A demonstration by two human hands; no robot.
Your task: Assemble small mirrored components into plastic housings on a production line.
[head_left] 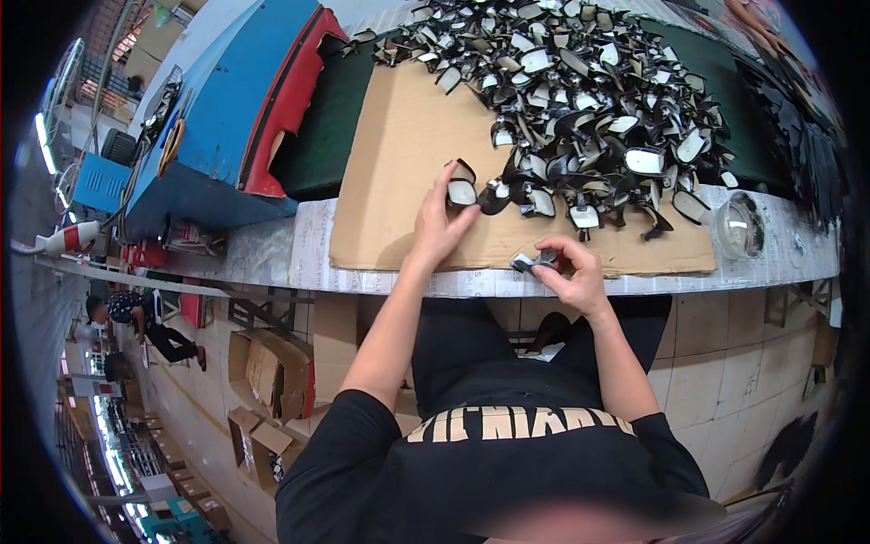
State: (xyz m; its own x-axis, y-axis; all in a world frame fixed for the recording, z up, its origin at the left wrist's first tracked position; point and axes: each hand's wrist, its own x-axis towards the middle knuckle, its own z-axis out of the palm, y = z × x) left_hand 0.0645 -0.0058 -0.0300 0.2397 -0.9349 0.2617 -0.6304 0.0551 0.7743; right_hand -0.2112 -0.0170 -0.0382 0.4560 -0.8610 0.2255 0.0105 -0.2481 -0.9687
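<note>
Table [272,245]: a long work surface running across the view, its near edge just in front of the person's body.
Cardboard sheet [408,154]: lies flat on the table under the work; its bare left half is the widest open room for moving or setting things down.
Pile of pieces [589,100]: a dense heap of small black-and-white curved parts on the far right of the cardboard sheet, its loose fringe spilling toward the hands.
Blue and red machine cover [245,100]: stands at the left, well apart from both hands.
Clear round container [740,227]: sits on the table right of the cardboard sheet, near the heap's edge.
Left hand [441,227]: reaches forward, fingers part open and closing about one piece [461,186] at the heap's near-left fringe, thumb and forefinger on its rim.
Right hand [566,272]: curled close around a small grey metal tool [526,264], pinched at the cardboard sheet's front edge.
Doing it well: I judge the piece is best lifted clear by its rim, so that neighbours are not dragged along.
Edges: the right hand works just beside the table's drop, so anything slipping there would likely fall to the floor.
</note>
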